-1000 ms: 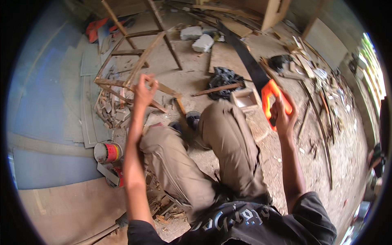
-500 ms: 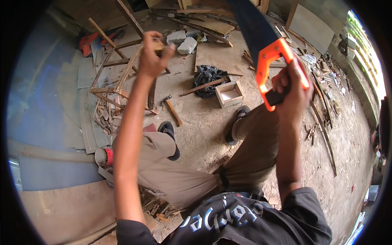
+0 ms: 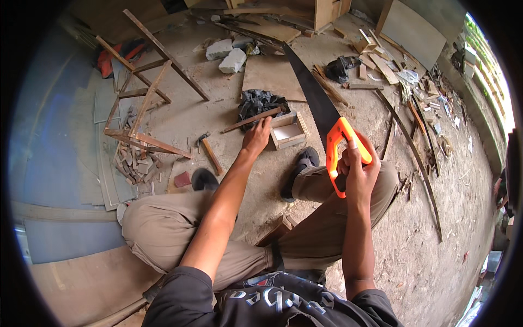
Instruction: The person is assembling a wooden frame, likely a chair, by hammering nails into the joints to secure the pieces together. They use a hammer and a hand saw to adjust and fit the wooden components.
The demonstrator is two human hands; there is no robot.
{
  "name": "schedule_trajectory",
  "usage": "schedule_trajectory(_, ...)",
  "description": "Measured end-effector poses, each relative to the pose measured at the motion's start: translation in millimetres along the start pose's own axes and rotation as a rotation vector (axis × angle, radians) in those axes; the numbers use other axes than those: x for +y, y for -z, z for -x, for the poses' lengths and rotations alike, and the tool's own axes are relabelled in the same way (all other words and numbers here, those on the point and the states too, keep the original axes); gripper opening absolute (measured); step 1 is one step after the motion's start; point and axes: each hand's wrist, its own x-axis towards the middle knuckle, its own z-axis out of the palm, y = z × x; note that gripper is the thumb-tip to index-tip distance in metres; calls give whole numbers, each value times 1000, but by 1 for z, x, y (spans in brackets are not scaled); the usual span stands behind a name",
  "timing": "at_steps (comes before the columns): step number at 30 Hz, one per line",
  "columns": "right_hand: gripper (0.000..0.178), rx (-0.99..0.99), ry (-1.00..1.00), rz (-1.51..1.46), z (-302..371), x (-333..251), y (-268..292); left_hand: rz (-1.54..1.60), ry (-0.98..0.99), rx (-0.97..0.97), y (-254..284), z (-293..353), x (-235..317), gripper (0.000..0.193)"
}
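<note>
My right hand [image 3: 357,163] is closed around the bright orange handle of a handsaw [image 3: 316,95]. Its dark blade points up and to the left, toothed edge on the left. My left hand [image 3: 256,137] reaches forward and down, fingers stretched toward a thin wooden strip [image 3: 251,120]. The fingertips overlap the strip near the left wall of a small open wooden box [image 3: 302,133]; whether they touch either is unclear. That strip lies across a crumpled black plastic bag [image 3: 256,101]. A hammer [image 3: 211,155] with a wooden handle rests on the floor left of my left hand.
A wooden stool frame [image 3: 147,95] lies tipped at the left, near wood offcuts [image 3: 131,163]. Pale broken blocks [image 3: 233,60] and a flat board [image 3: 272,76] are further back. Long strips [image 3: 419,158] and scraps cover the right side. My shoes [image 3: 299,169] are near the box.
My left hand has come down and rightward from beside the stool frame to the strip and box. The saw has lowered and shifted left in my right hand. The whole view has shifted.
</note>
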Motion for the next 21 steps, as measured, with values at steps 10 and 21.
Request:
schedule_trajectory(10, 35, 208, 30, 34, -12, -7, 8, -105, -258, 45, -44, -99, 61, 36)
schedule_trajectory(21, 41, 230, -19, 284, -5, 32, 36, 566, -132, -28, -126, -109, 49, 74)
